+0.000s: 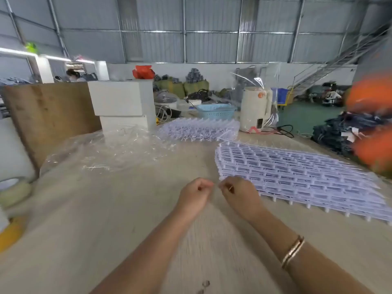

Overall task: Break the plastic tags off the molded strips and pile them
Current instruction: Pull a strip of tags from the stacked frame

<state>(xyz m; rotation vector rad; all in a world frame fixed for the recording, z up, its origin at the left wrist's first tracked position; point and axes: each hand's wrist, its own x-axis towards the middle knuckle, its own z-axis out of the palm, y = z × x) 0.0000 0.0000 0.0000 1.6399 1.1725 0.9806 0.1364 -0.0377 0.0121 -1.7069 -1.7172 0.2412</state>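
Left hand [196,193]: fingers curled, tips pinched together near the centre of the table [131,209]; held item too small and blurred to identify.
Right hand [237,193]: fingers curled likewise, tips almost meeting those of the left; contents of pinch indistinct. Ring on one finger; gold bracelet [293,251] on forearm.
Stack of molded strips [297,177]: pale lilac lattice sheets, lying flat on table just right of right hand, near corner touching or almost touching fingertips.
Second stack of strips [199,130]: same colour, farther back, centre of table.
Heap of clear plastic offcuts [110,149]: loose, glinting, back left of hands, well apart from them.
White boxes [123,102]: stacked behind heap.
Plywood board [48,115]: leaning upright at left.
Tape roll [12,189]: left edge of table.
Blue basket [216,111]: behind second stack.
Cream appliance [255,109]: right of basket.
Orange blur [373,128]: far right edge, unidentifiable.
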